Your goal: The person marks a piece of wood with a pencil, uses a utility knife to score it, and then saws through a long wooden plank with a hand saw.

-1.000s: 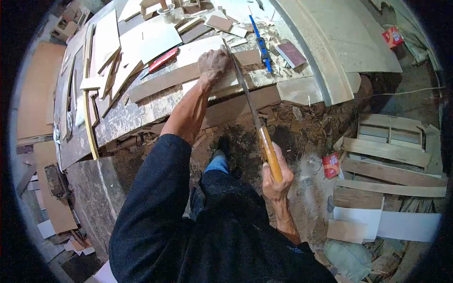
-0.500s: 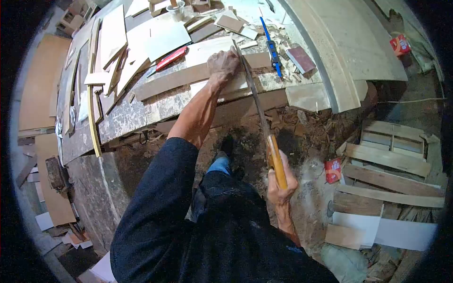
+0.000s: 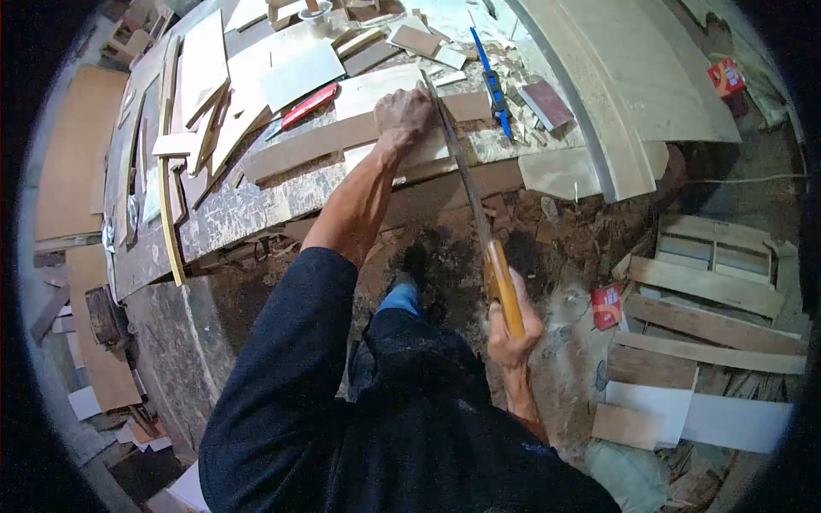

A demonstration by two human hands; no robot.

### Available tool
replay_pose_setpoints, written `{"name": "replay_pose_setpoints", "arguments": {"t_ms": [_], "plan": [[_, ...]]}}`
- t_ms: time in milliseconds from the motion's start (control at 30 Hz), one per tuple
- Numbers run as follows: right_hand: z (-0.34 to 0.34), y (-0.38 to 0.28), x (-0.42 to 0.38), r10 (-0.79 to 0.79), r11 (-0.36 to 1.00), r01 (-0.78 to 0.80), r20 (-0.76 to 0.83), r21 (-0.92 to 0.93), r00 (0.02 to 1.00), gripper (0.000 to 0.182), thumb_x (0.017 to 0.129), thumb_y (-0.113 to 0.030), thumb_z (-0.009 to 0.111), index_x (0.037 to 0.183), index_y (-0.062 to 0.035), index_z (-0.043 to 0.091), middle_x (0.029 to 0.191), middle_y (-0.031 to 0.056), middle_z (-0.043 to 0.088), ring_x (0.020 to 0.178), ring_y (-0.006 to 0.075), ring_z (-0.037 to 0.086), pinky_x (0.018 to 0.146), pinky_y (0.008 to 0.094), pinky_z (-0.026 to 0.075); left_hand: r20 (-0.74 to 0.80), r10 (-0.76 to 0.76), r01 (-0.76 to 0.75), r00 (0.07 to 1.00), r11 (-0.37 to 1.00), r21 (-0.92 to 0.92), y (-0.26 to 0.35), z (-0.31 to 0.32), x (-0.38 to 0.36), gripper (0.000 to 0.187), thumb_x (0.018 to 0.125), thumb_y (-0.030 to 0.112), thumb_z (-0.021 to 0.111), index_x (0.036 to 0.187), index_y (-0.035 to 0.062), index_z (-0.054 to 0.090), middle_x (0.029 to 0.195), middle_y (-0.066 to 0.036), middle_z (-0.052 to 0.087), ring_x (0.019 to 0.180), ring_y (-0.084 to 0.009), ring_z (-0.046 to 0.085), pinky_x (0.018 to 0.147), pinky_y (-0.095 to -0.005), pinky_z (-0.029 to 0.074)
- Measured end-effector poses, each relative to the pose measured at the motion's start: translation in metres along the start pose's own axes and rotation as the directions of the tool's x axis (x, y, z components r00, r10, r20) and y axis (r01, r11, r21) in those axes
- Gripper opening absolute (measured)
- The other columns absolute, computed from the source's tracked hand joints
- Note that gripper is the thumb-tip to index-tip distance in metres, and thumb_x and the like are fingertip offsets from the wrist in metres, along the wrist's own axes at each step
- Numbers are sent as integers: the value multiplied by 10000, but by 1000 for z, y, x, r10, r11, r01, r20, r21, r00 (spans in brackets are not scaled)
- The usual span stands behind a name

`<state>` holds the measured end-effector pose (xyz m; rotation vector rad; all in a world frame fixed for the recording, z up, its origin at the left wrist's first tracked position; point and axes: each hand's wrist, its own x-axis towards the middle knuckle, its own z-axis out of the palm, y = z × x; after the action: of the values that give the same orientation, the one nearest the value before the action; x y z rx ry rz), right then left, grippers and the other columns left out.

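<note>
My right hand is wrapped round the yellow handle of a handsaw. Its long, narrow blade slants up and away to the workbench edge, with the tip just right of my left hand. That left hand is closed, pressing down on a pale wooden board; its fingertips are hidden. The board lies across a long brown wood strip near the bench's front edge. The blade rests against or beside the board's right side; the exact contact cannot be made out.
On the workbench lie a red-handled tool, a blue clamp-like tool, a reddish-brown block and several offcuts. A long metal-edged panel stands right. Stacked boards and a red packet lie on the floor.
My right hand and the saw handle have shifted very slightly right. My left hand stays in place on the board.
</note>
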<state>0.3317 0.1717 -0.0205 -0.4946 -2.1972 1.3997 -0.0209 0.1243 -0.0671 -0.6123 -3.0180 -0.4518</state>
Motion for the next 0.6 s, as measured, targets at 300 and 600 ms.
{"name": "replay_pose_setpoints", "arguments": {"t_ms": [300,600], "plan": [[43,19,62,-59,998,59,-6,-12,998,516,818,52,494,1327,-31,514,1069,176,664,907,227,661,800,310,512,-179,107,-121,978,991,-65,-15,23,4,455,962,379,398,822,87,718,769,-197,679,727,-358,680,699,-451,535],[29,6,53,68,997,-67,59,-31,996,521,799,47,503,1315,-16,527,1208,154,626,1052,222,630,909,319,477,-69,80,-80,994,997,1,-12,15,3,303,888,334,505,908,146,742,851,-154,700,788,-327,687,733,-444,533]]}}
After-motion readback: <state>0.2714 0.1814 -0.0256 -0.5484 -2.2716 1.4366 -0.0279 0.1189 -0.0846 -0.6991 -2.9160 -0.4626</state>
